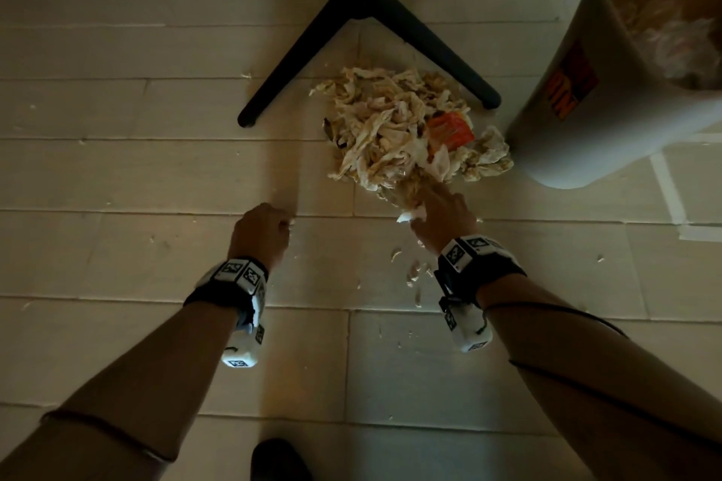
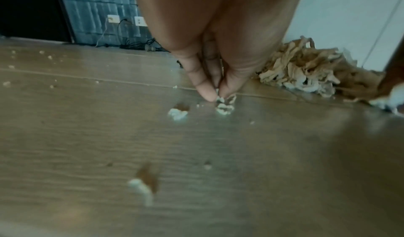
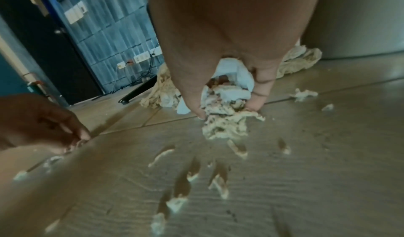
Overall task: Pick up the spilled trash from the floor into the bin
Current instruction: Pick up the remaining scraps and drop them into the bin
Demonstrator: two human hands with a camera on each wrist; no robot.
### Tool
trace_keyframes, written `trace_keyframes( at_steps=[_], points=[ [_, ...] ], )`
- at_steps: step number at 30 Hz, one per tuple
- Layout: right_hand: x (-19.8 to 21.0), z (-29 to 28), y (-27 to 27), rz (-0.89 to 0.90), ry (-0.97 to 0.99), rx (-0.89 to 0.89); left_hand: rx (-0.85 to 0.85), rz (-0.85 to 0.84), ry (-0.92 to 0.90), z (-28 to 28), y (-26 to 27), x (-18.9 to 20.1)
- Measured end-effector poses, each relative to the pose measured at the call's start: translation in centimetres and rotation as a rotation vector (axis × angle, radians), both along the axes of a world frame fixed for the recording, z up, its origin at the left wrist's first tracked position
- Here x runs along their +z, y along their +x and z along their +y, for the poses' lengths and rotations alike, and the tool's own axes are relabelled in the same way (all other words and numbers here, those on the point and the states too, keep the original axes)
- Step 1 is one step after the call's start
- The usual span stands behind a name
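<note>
Bin (image 1: pixel 625 62): I counted 1, pale, with an orange label, tilted at the upper right of the head view, crumpled paper visible inside it.
Trash pile (image 1: pixel 410 129): I logged 1 heap of beige shredded tissue on the floor, between the table base and the bin, its right edge just beside the bin's foot.
Orange wrapper (image 1: pixel 449 131): 1, lying on the right part of the pile.
Loose scraps (image 1: pixel 412 273): I could not fix a count; several small white bits lay scattered on the planks near my right wrist, more under the left wrist camera.
Left hand (image 1: pixel 260 232): 1, lowered to the floor left of the pile and apart from it, back of hand upward. In the left wrist view its fingertips (image 2: pixel 206 94) were drawn together, pinching 1 small scrap (image 2: pixel 225 105) that touched the floor.
Right hand (image 1: pixel 443 215): 1, reached forward into the near edge of the pile, palm down. In the right wrist view thumb and fingers (image 3: pixel 192 102) were curled around a wad of white and beige tissue (image 3: pixel 227 100); the wad's lower part trailed onto the floor.
Wrist units: 2, 1 strapped on each forearm, white blocks with black markers.
Table base (image 1: pixel 363 12): 1, black, 4 legs spreading from a central column, beyond the pile.
Floor (image 1: pixel 117 168): pale planks.
Shoe (image 1: pixel 279 459): 1 dark toe at the bottom edge of the head view.
</note>
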State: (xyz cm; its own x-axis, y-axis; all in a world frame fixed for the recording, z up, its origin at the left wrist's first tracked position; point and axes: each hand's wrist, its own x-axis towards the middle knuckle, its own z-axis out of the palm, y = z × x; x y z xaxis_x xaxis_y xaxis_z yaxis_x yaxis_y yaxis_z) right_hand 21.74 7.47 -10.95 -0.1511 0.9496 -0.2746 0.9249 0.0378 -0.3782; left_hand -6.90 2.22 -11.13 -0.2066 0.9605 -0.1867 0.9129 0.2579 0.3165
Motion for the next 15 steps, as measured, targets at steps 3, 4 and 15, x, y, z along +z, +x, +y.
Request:
trace_keyframes(
  at_steps=[3,4,15],
  points=[
    [0.1,0.3,0.5,0.143,-0.027,-0.072,0.008,-0.080,-0.008,0.7,1.1,0.5],
    [0.1,0.3,0.6,0.190,-0.044,-0.105,-0.001,-0.125,0.022,1.1,1.8,0.7],
    [1.4,1.5,2.3,0.518,-0.229,-0.367,-0.119,-0.285,0.306,9.7,10.1,4.3]
  ],
)
